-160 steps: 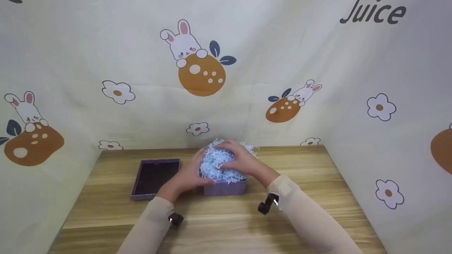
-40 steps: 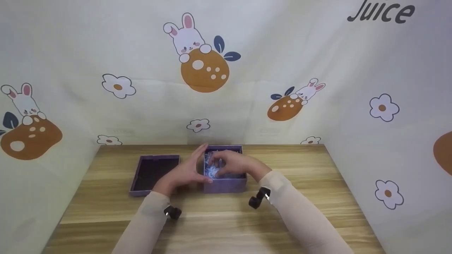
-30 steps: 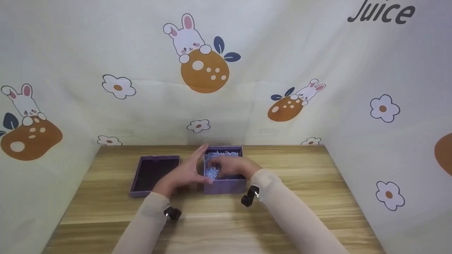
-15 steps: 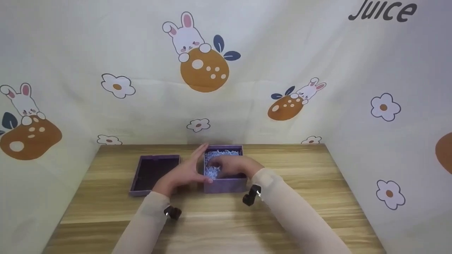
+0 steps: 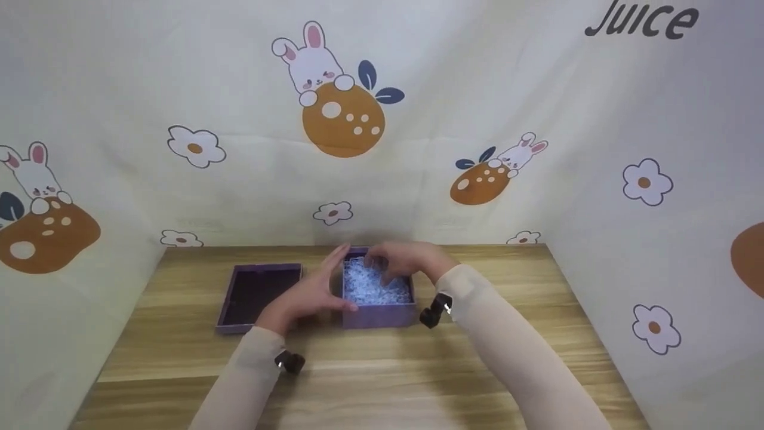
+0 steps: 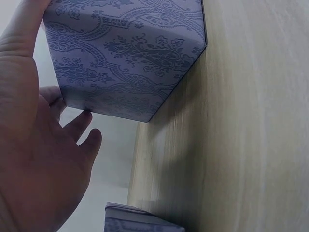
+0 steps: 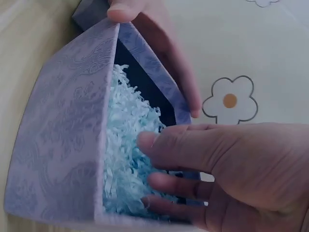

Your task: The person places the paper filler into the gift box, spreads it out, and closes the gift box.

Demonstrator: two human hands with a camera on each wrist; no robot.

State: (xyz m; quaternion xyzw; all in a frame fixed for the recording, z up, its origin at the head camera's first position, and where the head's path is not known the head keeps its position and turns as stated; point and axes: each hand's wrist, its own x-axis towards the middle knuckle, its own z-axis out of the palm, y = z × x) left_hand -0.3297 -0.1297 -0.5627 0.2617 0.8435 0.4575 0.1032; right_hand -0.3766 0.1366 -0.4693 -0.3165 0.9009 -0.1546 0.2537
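A purple patterned box (image 5: 379,316) stands on the table, filled with light blue shredded paper (image 5: 370,286). My left hand (image 5: 307,294) spans the box's left side, thumb at the near corner and fingers toward the far one; in the left wrist view the hand (image 6: 43,145) lies along the patterned wall (image 6: 120,58). My right hand (image 5: 412,260) is over the right part of the box. In the right wrist view its bent fingers (image 7: 176,186) touch the shredded paper (image 7: 130,145), with thumb and fingers apart and nothing clearly gripped.
Left of the box, a shallow purple lid (image 5: 262,295) lies with its dark inside up, partly behind my left hand. The wooden table (image 5: 358,382) reaches back to a printed cloth (image 5: 250,197), which also rises on both sides.
My right hand has risen out of the box and moved slightly back, so more shredded paper shows. Earlier the paper was heaped above the rim; now it lies inside. My left hand has stayed at the side.
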